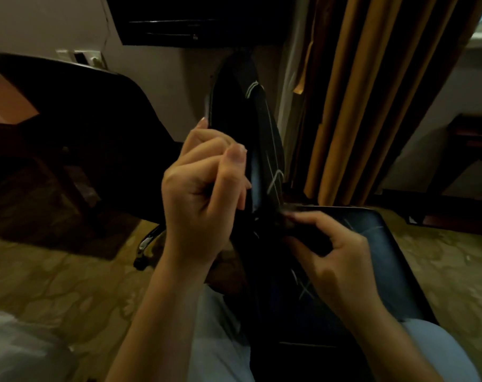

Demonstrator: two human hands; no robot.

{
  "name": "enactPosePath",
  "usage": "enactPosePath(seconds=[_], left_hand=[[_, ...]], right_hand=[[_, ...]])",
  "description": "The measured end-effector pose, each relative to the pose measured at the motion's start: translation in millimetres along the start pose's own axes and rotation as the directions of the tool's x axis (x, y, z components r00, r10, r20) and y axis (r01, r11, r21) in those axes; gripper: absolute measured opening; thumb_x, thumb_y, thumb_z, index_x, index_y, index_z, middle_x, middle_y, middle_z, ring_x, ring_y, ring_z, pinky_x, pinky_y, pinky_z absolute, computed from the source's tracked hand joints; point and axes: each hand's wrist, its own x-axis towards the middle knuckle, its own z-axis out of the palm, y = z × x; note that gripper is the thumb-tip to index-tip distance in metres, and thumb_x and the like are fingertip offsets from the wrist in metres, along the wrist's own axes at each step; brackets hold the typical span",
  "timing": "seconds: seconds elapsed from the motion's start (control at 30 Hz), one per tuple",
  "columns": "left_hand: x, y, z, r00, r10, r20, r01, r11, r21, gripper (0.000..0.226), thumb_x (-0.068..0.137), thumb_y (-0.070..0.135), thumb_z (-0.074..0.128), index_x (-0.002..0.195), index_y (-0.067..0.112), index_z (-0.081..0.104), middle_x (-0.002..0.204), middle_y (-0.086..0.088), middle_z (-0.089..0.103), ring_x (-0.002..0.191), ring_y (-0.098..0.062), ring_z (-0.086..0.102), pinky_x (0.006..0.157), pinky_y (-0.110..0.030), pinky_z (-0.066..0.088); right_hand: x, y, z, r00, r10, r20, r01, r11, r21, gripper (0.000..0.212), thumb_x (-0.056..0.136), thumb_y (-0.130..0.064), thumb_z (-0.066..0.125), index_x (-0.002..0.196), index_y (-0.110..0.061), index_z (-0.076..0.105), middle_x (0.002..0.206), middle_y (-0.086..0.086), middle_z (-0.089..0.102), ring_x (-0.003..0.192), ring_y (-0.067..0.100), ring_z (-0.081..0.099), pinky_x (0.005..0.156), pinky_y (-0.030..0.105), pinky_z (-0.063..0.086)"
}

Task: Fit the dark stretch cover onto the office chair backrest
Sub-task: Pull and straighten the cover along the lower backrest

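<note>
Gripping the dark stretch cover [264, 150] with both hands, we have it drawn over the office chair backrest [226, 106], which stands edge-on in front of us. Our left hand [204, 194] clenches its fingers round the cover's edge about halfway up the backrest; our right hand [336, 260] pinches a fold of the fabric lower down. Ochre curtains [372, 92] hang behind, and patterned carpet [55, 271] lies below
</note>
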Motion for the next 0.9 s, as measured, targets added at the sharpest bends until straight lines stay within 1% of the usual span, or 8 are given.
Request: enactPosePath(seconds=[0.1, 0.2, 0.3, 0.43, 0.53, 0.73, 0.83, 0.9], left_hand=[[0.3, -0.6, -2.0, 0.999, 0.012, 0.031, -0.012, 1.0, 0.0, 0.051, 0.096, 0.007, 0.037, 0.047, 0.012, 0.049, 0.05, -0.008, 0.052, 0.073, -0.019, 0.056, 0.097, -0.02, 0.031], [-0.5, -2.2, -2.8, 0.999, 0.005, 0.034, -0.006, 1.0, 0.015, 0.05, 0.096, 0.009, 0.037, 0.048, 0.013, 0.049, 0.052, -0.006, 0.053, 0.076, -0.014, 0.055, 0.103, -0.027, 0.031], [-0.7, -3.6, -2.6, 1.0, 0.003, 0.018, -0.003, 1.0, 0.022, 0.051, 0.096, 0.009, 0.037, 0.047, 0.012, 0.048, 0.051, -0.008, 0.052, 0.076, -0.014, 0.055, 0.103, -0.027, 0.031], [-2.4, -3.4, -0.1, 1.0, -0.001, -0.013, 0.001, 1.0, 0.004, 0.05, 0.096, 0.009, 0.036, 0.048, 0.014, 0.049, 0.05, -0.006, 0.05, 0.075, -0.014, 0.055, 0.103, -0.028, 0.031], [-3.1, -3.1, 2.4, 0.999, 0.0, -0.036, 0.0, 1.0, 0.0, 0.05, 0.096, 0.007, 0.036, 0.047, 0.015, 0.048, 0.052, -0.004, 0.051, 0.076, -0.013, 0.055, 0.104, -0.029, 0.031], [-1.7, -2.4, 1.3, 1.0, 0.009, -0.01, -0.009, 1.0, 0.014, 0.049, 0.096, 0.009, 0.036, 0.05, 0.016, 0.049, 0.052, -0.006, 0.051, 0.074, -0.016, 0.055, 0.1, -0.029, 0.033], [-1.2, -1.8, -1.0, 1.0, 0.009, 0.017, -0.009, 1.0, 0.03, 0.049, 0.097, 0.01, 0.036, 0.049, 0.015, 0.049, 0.053, -0.004, 0.052, 0.076, -0.015, 0.056, 0.104, -0.03, 0.031], [-1.3, -2.3, -1.5, 1.0, 0.009, 0.022, -0.01, 0.999, 0.038, 0.051, 0.097, 0.009, 0.036, 0.048, 0.014, 0.049, 0.053, -0.004, 0.052, 0.076, -0.015, 0.056, 0.103, -0.029, 0.031]], right_hand=[[14.8, -23.5, 6.4, 0.984, -0.18, -0.001, 0.18, 0.984, -0.006, 0.034, 0.079, -0.008, 0.073, 0.112, -0.012, 0.067, 0.111, -0.006, 0.067, 0.107, 0.0, 0.062, 0.088, 0.014, 0.048], [16.9, -20.8, 13.8, 0.975, -0.224, 0.007, 0.224, 0.974, -0.036, 0.037, 0.082, -0.007, 0.069, 0.119, -0.01, 0.063, 0.121, -0.001, 0.063, 0.118, 0.004, 0.056, 0.097, 0.018, 0.046], [3.9, 1.7, 17.2, 0.994, -0.105, -0.01, 0.105, 0.994, -0.035, 0.037, 0.083, -0.013, 0.066, 0.119, -0.02, 0.06, 0.122, -0.009, 0.061, 0.117, 0.0, 0.056, 0.096, 0.017, 0.045], [-18.3, 29.4, 7.6, 0.991, 0.129, 0.022, -0.126, 0.986, -0.109, 0.032, 0.083, -0.017, 0.072, 0.101, -0.04, 0.059, 0.094, -0.015, 0.067, 0.086, 0.0, 0.064, 0.07, 0.011, 0.048], [-20.4, 34.8, -1.0, 0.986, 0.161, 0.042, -0.151, 0.971, -0.187, 0.033, 0.079, -0.015, 0.075, 0.088, -0.04, 0.057, 0.082, -0.016, 0.065, 0.076, 0.0, 0.063, 0.062, 0.007, 0.043], [9.5, -10.0, -1.0, 0.998, -0.037, 0.057, 0.036, 0.999, 0.015, 0.027, 0.079, -0.016, 0.075, 0.097, -0.031, 0.063, 0.094, -0.014, 0.067, 0.09, 0.002, 0.065, 0.075, 0.014, 0.051], [20.9, -28.2, 2.4, 0.982, -0.185, 0.049, 0.185, 0.983, 0.008, 0.027, 0.08, -0.015, 0.074, 0.105, -0.016, 0.064, 0.103, -0.007, 0.066, 0.1, 0.003, 0.063, 0.084, 0.017, 0.05], [20.5, -26.0, 4.9, 0.98, -0.194, 0.047, 0.194, 0.981, -0.001, 0.028, 0.079, -0.015, 0.073, 0.105, -0.016, 0.063, 0.106, -0.007, 0.065, 0.103, 0.001, 0.061, 0.086, 0.016, 0.049]])
